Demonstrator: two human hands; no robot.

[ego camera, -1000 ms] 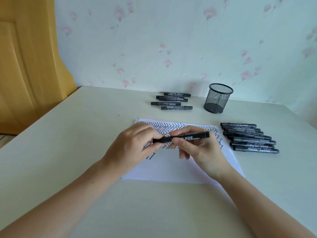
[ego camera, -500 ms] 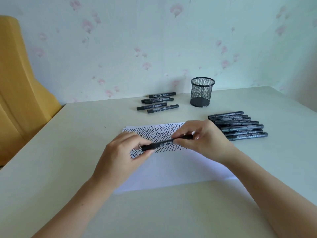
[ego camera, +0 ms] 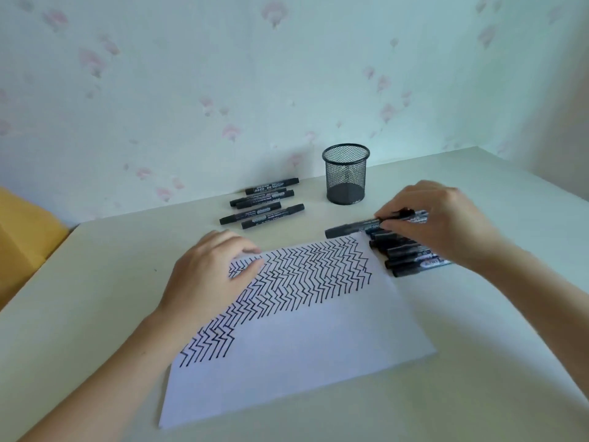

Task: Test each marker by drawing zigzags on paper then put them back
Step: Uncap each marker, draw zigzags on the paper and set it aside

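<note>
Pale table (ego camera: pixel 95 266) carried the paper (ego camera: pixel 302 339); the left hand (ego camera: pixel 207 275) rested on it, fingers loose. The right hand (ego camera: pixel 436 218) pinched a marker (ego camera: pixel 353 227) in its grip above the marker pile (ego camera: pixel 404 256).

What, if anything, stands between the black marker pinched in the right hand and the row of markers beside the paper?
Nothing visible. The right hand holds the black marker directly over the far end of the row of black markers, with no object between. The black mesh pen cup stands farther back, clear of it.
</note>
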